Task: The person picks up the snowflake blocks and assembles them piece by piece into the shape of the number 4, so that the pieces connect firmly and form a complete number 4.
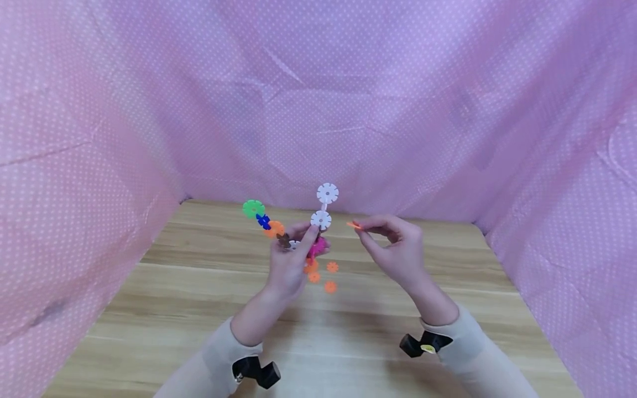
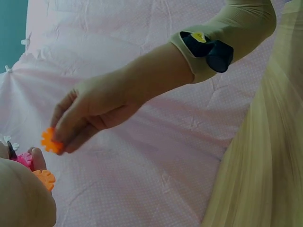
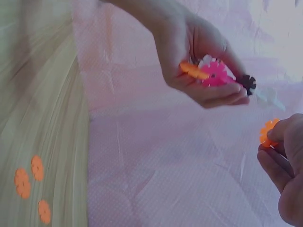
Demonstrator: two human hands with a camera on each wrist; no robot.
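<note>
My left hand (image 1: 290,265) grips a chain of joined, notched plastic discs above the table. One branch runs up to the left and ends in a green disc (image 1: 254,209), past a blue disc (image 1: 263,221) and an orange one (image 1: 275,229). Another branch rises to white discs (image 1: 327,193). Pink discs (image 3: 215,73) sit within the left fingers, with a black or dark brown disc (image 3: 248,84) beside them. Right of the chain, apart from it, my right hand (image 1: 398,249) pinches a single orange disc (image 2: 51,141) between thumb and fingertips.
Several loose orange discs (image 3: 22,183) lie on the wooden table (image 1: 199,309) below the hands. A pink dotted cloth (image 1: 318,110) encloses the table at the back and both sides. Black wrist devices (image 1: 256,371) are strapped over the light sleeves.
</note>
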